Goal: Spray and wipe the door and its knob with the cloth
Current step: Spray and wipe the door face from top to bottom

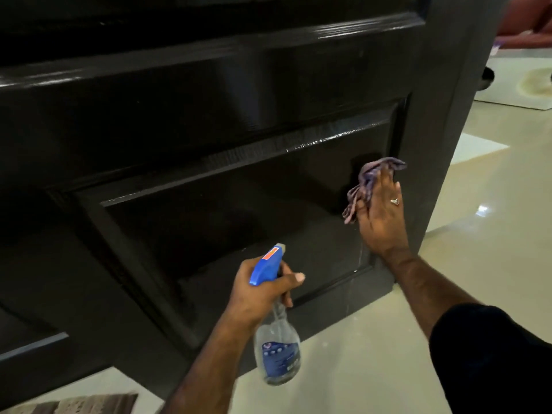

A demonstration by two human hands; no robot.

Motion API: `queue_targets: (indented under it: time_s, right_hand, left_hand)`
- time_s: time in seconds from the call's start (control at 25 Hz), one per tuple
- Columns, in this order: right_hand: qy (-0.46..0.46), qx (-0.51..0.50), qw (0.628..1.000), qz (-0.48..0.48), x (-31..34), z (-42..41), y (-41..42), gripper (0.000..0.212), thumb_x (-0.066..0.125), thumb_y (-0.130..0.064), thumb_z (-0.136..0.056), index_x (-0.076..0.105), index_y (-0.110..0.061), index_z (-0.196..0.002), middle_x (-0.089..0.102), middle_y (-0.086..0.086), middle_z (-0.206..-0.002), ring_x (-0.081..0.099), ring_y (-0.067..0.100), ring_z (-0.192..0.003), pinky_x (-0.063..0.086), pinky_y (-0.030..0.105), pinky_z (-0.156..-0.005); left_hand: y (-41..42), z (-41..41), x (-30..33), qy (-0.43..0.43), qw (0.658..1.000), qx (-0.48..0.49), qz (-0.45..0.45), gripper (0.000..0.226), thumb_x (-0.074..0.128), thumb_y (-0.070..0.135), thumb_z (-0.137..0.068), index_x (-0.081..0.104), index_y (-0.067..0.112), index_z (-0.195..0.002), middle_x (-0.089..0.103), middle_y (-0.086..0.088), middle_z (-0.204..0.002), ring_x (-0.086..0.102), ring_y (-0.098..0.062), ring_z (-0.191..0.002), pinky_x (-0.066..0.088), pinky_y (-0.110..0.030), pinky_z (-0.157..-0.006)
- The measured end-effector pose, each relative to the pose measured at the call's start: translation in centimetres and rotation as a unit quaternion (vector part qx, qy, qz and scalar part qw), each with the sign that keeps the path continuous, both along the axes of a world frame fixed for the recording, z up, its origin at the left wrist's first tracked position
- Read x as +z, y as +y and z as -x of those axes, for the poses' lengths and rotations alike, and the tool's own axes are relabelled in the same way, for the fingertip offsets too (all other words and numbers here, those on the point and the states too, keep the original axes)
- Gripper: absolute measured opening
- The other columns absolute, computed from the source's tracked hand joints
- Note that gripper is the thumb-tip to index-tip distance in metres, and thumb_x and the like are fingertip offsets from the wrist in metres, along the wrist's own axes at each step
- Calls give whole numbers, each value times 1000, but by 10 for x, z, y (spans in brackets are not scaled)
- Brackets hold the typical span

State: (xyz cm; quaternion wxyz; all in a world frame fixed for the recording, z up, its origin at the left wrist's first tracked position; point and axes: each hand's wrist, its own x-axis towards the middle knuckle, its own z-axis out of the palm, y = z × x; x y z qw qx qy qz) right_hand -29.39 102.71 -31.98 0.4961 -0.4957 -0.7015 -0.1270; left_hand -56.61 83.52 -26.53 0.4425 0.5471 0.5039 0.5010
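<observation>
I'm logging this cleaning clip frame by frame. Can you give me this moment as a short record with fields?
door: dark panelled door, lower panels in view
left hand: left hand grips the spray bottle by its blue trigger head
right hand: right hand presses the purple cloth against the lower panel near the door's edge
knob: not in view
floor: glossy pale tiles
stage: wiping the lower panel

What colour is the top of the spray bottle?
Blue, with a small orange-red label. The spray bottle shows best in the head view, held in the left hand.
</observation>
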Motion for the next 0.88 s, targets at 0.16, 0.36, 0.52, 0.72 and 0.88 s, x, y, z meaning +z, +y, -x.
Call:
queue_targets:
  time_s: [0.16, 0.36, 0.52, 0.72, 0.88]
  right_hand:
    - [101, -4, 993, 59, -6, 11, 5, 71, 38, -33, -108, 24, 8, -165, 24, 28, -173, 22, 43, -162, 19, 63, -131]
    - [124, 27, 992, 21, -25, 85, -36, 71, 48, -25, -107, 23, 7, -166, 14, 27, -175, 14, 47, -164, 20, 66, -130]
    - [51, 82, 995, -8, -32, 178, -90, 78, 53, -32, -105, 17, -5, -169, 13, 20, -178, 9, 45, -165, 15, 67, -130]
    - [-84, 162, 981, -65, -50, 295, -152, 72, 59, -38, -104, 34, -13, -167, 16, 5, -179, 15, 36, -166, 15, 64, -131]
    - [-203, 223, 947, -116, -60, 349, -183, 71, 68, -33, -97, 45, -17, -163, 37, 2, -173, 17, 26, -166, 11, 52, -134]
  left_hand:
    - [33, -36, -20, 22, 996, 17, 80, 48, 93, 29, -70, 58, -2, -81, 62, -11, -59, 64, -29, -51, 61, -47, -61]
    - [11, -5, -20, 14, 997, 52, 49, 48, 87, 18, -84, 54, -16, -81, 64, -25, -67, 61, -29, -53, 56, -37, -57]
    - [-35, 59, -27, -3, 994, 111, 3, 40, 83, 16, -77, 55, -13, -73, 57, -30, -60, 56, -29, -49, 48, -39, -55]
    - [-111, 152, -42, 5, 979, 201, -22, 34, 86, 9, -78, 57, -8, -71, 54, -22, -56, 54, -29, -49, 46, -37, -54]
    - [-144, 187, -54, 2, 972, 235, -6, 30, 87, 0, -80, 60, -8, -71, 56, -24, -56, 55, -31, -47, 48, -33, -52]
